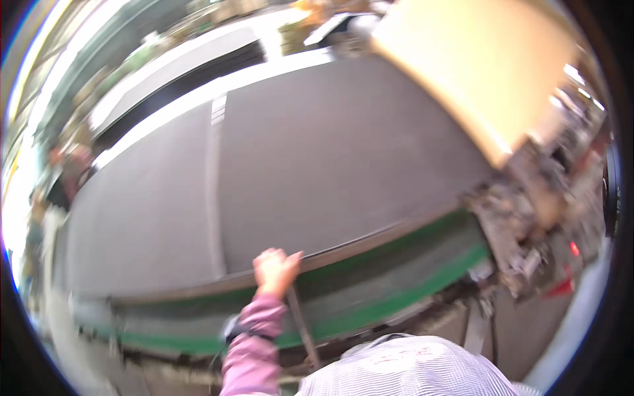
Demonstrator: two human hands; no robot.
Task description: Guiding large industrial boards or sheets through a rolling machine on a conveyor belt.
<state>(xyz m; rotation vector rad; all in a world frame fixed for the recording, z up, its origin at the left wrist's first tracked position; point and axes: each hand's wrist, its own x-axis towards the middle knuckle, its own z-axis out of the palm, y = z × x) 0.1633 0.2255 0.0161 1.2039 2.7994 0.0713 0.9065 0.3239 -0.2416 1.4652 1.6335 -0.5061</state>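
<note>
My left hand (276, 269), its arm in a pink sleeve (256, 340) with a dark band near the wrist, is at the front edge of a wide dark grey sheet (343, 158). The fingers curl over that edge, with the thumb on the right side. A second dark grey sheet (142, 211) lies to the left, parted from the first by a pale strip (213, 178). Just below the hand a thin rod (304, 327) slants down; whether the hand touches it I cannot tell. My right hand is out of view.
Beneath the sheets runs a green-edged machine frame (396, 290). A large tan panel (482, 59) slopes up at the far right, above blurred machine parts (518, 218) with a red light. Farther back stands another long pale-topped surface (178, 66). My striped clothing (409, 369) fills the bottom.
</note>
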